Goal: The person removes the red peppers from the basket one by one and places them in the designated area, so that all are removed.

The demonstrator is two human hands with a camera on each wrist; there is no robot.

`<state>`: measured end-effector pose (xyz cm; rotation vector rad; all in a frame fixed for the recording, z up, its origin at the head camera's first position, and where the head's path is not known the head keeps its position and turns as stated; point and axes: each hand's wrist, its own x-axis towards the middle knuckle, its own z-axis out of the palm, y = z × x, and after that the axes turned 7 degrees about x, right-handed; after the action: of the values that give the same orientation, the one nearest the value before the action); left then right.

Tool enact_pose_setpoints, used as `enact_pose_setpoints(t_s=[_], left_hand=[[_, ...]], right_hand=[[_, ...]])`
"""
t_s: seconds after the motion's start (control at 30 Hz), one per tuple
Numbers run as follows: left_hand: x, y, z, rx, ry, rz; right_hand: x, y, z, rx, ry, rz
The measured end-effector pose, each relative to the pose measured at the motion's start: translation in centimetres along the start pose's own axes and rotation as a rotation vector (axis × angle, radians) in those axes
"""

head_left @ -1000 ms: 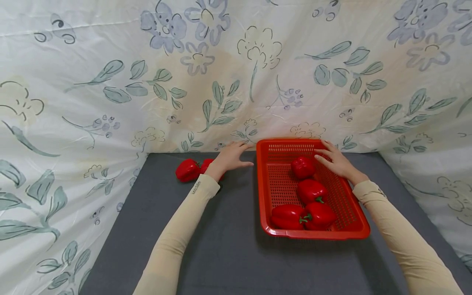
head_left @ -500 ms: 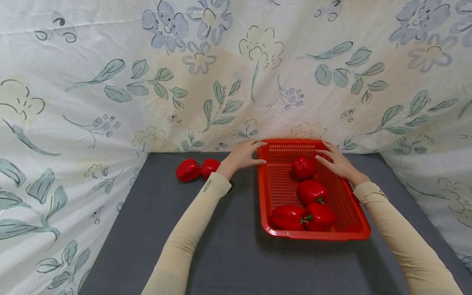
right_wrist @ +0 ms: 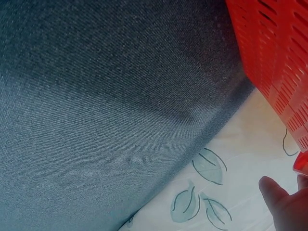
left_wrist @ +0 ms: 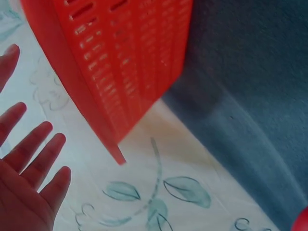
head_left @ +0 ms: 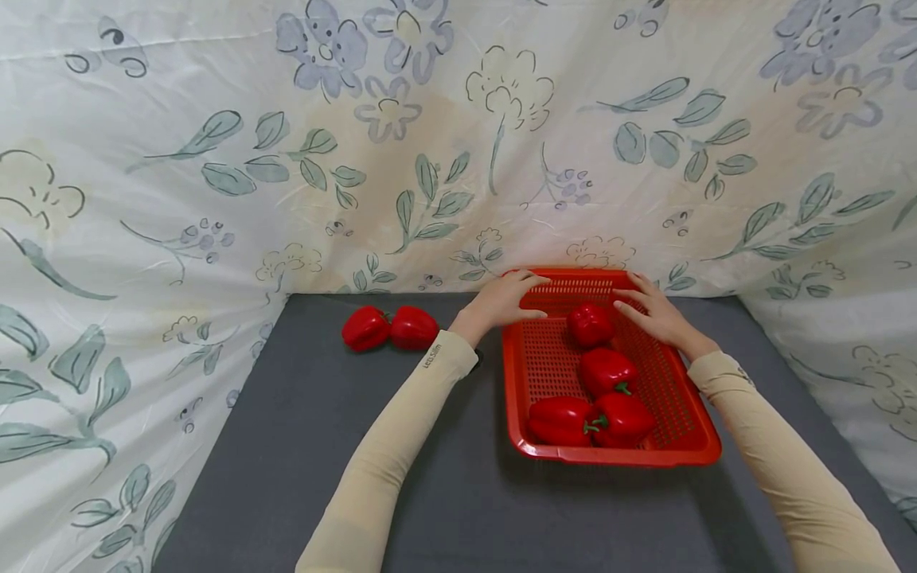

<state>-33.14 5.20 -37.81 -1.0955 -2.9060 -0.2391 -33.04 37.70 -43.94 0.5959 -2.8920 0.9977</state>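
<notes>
A red plastic basket [head_left: 510, 382] with slotted walls holds several red bell peppers [head_left: 606, 371], two of them side by side at the near end. My left hand [head_left: 501, 302] hovers over the basket's back left rim. In the left wrist view its fingers [left_wrist: 41, 149] are spread, apart from the basket wall, with nothing held. Over the back right rim lies my right hand [head_left: 655, 320], fingers relaxed and reaching inward near the rearmost pepper [head_left: 590, 325]. The right wrist view shows only part of this hand [right_wrist: 292, 207] close to the rim; whether they touch is unclear.
Two more red bell peppers [head_left: 414, 327] lie side by side on the dark grey table [head_left: 308, 430], left of the basket. Floral white cloth [head_left: 444, 159] hangs behind the table and along both sides.
My left hand has moved right, from beside the basket to over its left rim, uncovering the second pepper on the table. My right hand and the basket have stayed nearly still.
</notes>
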Motion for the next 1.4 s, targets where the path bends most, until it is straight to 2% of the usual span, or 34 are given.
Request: enact_pose_setpoints(t_s=[0.47, 0.9, 1.2, 1.4], left_hand=[[2.4, 3.2, 0.1, 0.028, -0.071, 0.036], [3.4, 3.9, -0.3, 0.08, -0.086, 0.029], [4.2, 5.4, -0.5, 0.098, -0.099, 0.049], [4.5, 6.3, -0.1, 0.069, -0.096, 0.068]], right_hand=[[0.1, 0.0, -0.2, -0.019, -0.001, 0.033], [0.2, 0.1, -0.3, -0.019, 0.001, 0.009], [0.1, -0.1, -0.2, -0.019, -0.008, 0.014], [0.1, 0.3, 0.1, -0.021, -0.01, 0.006]])
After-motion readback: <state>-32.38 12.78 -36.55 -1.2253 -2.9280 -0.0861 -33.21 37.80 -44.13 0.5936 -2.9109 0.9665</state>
